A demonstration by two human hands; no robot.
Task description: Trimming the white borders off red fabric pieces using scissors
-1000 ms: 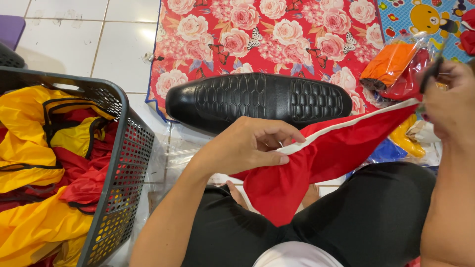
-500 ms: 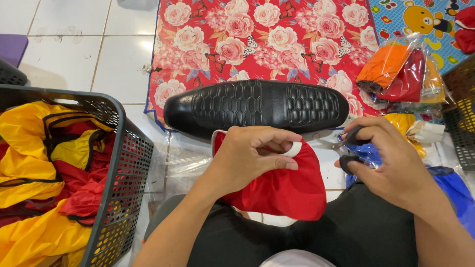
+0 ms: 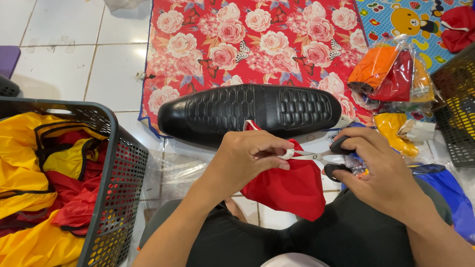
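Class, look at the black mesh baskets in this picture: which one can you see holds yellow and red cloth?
The basket at the left, beside the left forearm. Yellow and red cloth fills it. The basket at the right edge shows only its dark mesh wall; its contents are hidden.

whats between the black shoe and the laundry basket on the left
In the head view, only crinkled clear plastic sheeting on the white tiled floor lies between the black shoe and the dark mesh basket; nothing else sits in that gap.
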